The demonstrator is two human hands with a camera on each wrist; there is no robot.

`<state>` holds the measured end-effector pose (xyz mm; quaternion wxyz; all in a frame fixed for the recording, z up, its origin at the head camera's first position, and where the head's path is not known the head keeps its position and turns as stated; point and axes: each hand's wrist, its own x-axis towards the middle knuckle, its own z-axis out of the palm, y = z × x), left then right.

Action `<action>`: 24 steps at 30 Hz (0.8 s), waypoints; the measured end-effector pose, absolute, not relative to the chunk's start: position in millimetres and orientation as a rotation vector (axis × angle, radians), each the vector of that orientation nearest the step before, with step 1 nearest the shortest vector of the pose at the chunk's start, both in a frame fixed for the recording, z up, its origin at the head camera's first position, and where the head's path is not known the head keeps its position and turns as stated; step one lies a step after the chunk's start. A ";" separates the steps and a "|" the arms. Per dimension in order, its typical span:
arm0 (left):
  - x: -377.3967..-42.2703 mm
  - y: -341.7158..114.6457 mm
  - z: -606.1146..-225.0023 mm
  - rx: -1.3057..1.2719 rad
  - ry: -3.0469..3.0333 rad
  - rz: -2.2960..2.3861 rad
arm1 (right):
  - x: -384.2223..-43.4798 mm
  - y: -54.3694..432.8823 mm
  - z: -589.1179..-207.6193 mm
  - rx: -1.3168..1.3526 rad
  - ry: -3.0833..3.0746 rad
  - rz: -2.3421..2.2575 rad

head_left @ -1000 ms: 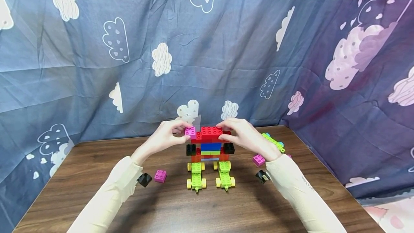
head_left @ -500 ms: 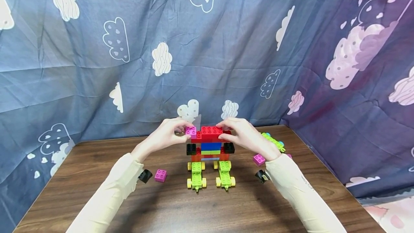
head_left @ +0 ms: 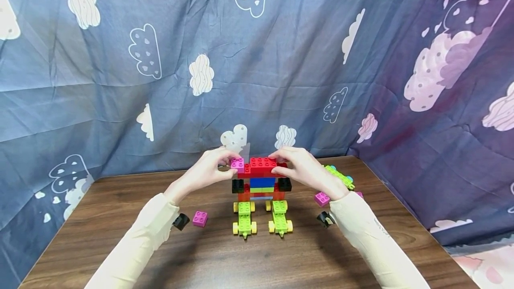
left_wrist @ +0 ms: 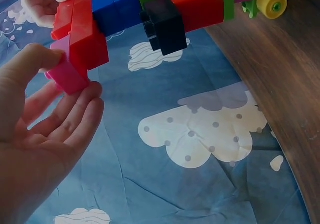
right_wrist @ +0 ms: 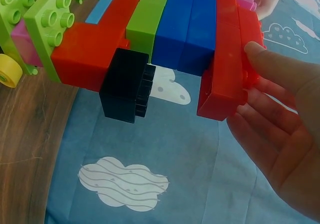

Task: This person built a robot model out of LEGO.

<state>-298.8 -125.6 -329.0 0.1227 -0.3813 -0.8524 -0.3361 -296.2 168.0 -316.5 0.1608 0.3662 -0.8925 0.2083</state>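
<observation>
A figure of toy building bricks stands on lime-green wheeled bases [head_left: 245, 223]. Across its top lies a red brick layer [left_wrist: 90, 44]. My left hand [head_left: 202, 172] pinches a small pink brick [head_left: 237, 165] between thumb and fingers, at the left end of that layer. In the left wrist view the pink brick touches the red one. My right hand [head_left: 300, 167] grips the red brick [head_left: 263, 164] on top, thumb in front, fingers behind. Below are blue bricks [right_wrist: 185, 31], a lime brick [right_wrist: 146, 21] and black bricks [head_left: 238, 185] as side pieces.
Loose pink bricks [head_left: 200, 218] lie left and right on the wooden table [head_left: 120, 217]. Black pieces [head_left: 181, 221] sit near both sleeves. Behind the right forearm is a lime-green piece with blue wheels [head_left: 339, 177]. A cloud-patterned cloth [head_left: 257, 66] hangs behind.
The left hand and the pink brick have shifted very slightly to the right. The right hand keeps its hold on the red brick, and the figure stays in place.
</observation>
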 end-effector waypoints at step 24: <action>-292.8 -142.4 -343.6 -1.010 -2.508 -1.135 | -298.7 168.4 -317.7 1.059 -2.546 0.579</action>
